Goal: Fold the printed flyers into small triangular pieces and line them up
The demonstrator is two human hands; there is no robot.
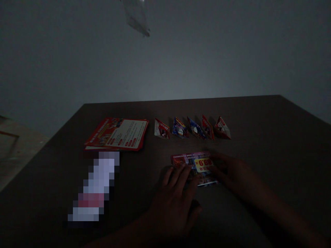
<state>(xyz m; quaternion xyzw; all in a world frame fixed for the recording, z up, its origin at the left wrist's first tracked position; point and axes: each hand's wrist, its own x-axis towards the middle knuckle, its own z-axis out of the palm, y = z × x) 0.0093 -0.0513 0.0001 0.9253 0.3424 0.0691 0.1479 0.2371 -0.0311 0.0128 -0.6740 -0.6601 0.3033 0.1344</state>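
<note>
A colourful printed paper leaflet (192,162) with a yellow price patch lies flat on the table, its print upside down to me. My left hand (176,196) rests palm down on the leaflet's lower left part, fingers stretched out and slightly apart. At the leaflet's right edge is my right hand (238,172), thumb and forefinger closed on the paper. The hands partly cover the leaflet, and the room is dim, so fine detail is lost.
Several small folded paper shapes (180,129) stand in a row behind the leaflet. A stack of red-and-white printed leaflets (129,134) lies at the left. Nearer me is a bright pixelated oblong object (95,186). A pale wall (193,51) rises behind the dark table (253,117).
</note>
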